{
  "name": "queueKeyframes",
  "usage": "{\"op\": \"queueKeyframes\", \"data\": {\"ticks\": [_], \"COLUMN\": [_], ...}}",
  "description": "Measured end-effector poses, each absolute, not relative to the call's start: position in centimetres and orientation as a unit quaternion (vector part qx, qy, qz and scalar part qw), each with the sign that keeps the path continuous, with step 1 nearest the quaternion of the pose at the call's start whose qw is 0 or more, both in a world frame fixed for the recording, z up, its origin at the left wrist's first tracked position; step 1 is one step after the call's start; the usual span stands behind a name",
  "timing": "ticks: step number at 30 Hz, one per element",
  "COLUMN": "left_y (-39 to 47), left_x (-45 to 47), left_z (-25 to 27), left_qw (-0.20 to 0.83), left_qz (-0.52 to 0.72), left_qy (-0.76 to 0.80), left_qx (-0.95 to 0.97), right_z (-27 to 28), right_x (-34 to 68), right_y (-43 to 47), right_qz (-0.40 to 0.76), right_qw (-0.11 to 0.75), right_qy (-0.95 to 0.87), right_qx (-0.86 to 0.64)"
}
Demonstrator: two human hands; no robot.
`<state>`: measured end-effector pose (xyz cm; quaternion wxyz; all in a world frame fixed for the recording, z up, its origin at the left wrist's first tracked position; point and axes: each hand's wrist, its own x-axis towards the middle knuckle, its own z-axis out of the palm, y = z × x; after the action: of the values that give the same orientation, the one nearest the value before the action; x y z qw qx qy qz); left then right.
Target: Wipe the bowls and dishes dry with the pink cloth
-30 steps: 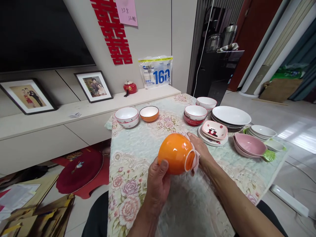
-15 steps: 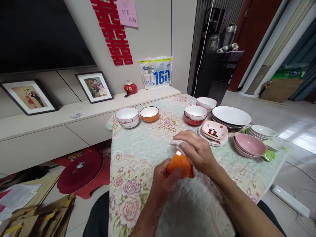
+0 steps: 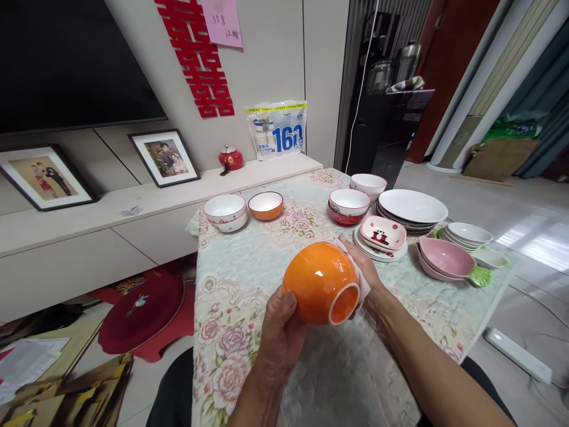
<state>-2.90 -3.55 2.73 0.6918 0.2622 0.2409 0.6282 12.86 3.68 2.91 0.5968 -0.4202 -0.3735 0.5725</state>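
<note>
An orange bowl is held above the table, tipped so its glossy outside and ringed foot face me. My left hand grips its lower left edge, the thumb on the outside and the fingers hidden beneath. At the right side my right hand presses a pale cloth against the bowl; most of its fingers are behind the bowl. Beyond the hands, a second orange bowl with a white inside stands upright beside stacked white bowls.
A flowered tablecloth covers the table. On the right stand red-rimmed bowls, small plates with a square dish, large white plates, pink leaf-shaped dishes and small white bowls. A red stool is at the left.
The orange bowl has turned so its outside and foot now face me. My right hand has moved from over its top down to its right side with the cloth.
</note>
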Motion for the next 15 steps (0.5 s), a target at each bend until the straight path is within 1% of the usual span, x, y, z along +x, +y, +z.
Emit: {"op": "queueKeyframes", "data": {"ticks": [3, 7, 12, 15], "left_y": [-3.4, -3.2, -3.0, -3.1], "left_x": [-2.9, -3.2, -3.8, -3.8], "left_z": [2.7, 2.0, 1.0, 1.2], "left_qw": [0.703, 0.711, 0.695, 0.683], "left_qz": [0.584, 0.539, 0.515, 0.511], "left_qy": [0.252, 0.297, 0.322, 0.320], "left_qx": [0.318, 0.341, 0.385, 0.412], "right_z": [3.6, 4.7, 6.5, 7.7], "right_x": [14.0, 15.2, 15.1, 13.9], "right_y": [3.7, 3.5, 2.3, 0.8], "right_qz": [0.552, 0.509, 0.373, 0.248], "right_qw": [0.589, 0.550, 0.486, 0.458], "right_qy": [-0.413, -0.515, -0.678, -0.766], "right_qx": [-0.421, -0.416, -0.406, -0.377]}}
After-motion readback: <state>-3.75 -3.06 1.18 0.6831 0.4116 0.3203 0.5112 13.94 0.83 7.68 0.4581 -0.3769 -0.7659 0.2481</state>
